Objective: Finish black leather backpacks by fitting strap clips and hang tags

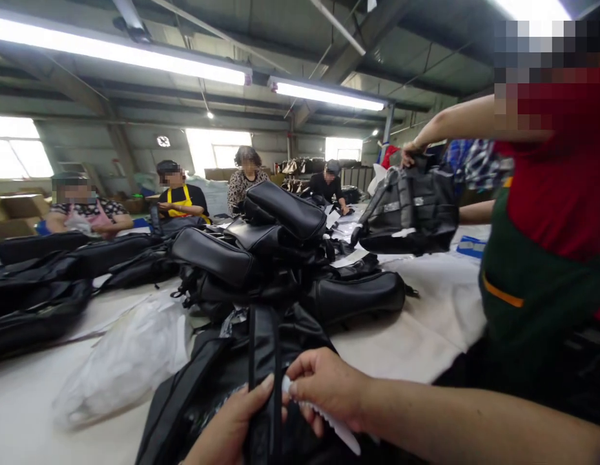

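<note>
A black backpack lies right in front of me, one long strap running down its middle. My left hand grips that strap low down, the thumb on top and the other fingers mostly hidden. Close beside it, my right hand is closed in a pinch on a thin white strip with a wavy edge. One end of the strip shows at the fingertips against the strap; the other hangs below the palm. What the strip is made of I cannot tell.
Black bags are piled just beyond the backpack, with more bags at left. A clear plastic bag of white pieces lies on the pale table. At right, a person in red lifts a grey-black backpack. Several people work farther back.
</note>
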### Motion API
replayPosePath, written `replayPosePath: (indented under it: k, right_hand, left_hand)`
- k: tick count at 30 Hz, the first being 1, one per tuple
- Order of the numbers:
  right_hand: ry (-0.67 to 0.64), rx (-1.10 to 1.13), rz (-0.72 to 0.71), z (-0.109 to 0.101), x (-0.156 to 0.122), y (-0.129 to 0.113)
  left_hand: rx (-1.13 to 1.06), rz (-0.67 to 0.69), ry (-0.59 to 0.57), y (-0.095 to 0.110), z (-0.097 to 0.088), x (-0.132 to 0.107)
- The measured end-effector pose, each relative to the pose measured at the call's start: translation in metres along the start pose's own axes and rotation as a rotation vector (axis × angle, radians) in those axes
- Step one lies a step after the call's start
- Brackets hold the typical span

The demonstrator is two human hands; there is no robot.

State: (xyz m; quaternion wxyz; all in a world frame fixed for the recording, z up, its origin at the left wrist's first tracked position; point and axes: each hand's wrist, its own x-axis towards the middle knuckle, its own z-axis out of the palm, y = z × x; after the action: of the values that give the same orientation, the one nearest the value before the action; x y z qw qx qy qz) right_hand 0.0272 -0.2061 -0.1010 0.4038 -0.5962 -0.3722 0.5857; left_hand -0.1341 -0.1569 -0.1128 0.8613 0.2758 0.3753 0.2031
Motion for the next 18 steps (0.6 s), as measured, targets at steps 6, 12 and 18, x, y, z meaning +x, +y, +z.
replayPosePath:
  k: [6,12,18]
  right_hand:
    - [0.003,-0.234,-0.123,-0.028,0.005,-0.018]
    - [-0.247,-0.666,-0.352,-0.053,0.028,-0.018]
    - [-0.237,-0.645,-0.367,-0.033,0.043,-0.007]
  left_hand:
    - [-0.023,-0.001,0.161,0.005,-0.001,0.000]
    - [-0.032,-0.018,0.150,0.010,0.006,0.004]
    - [0.035,-0.020,0.123,0.009,-0.006,0.008]
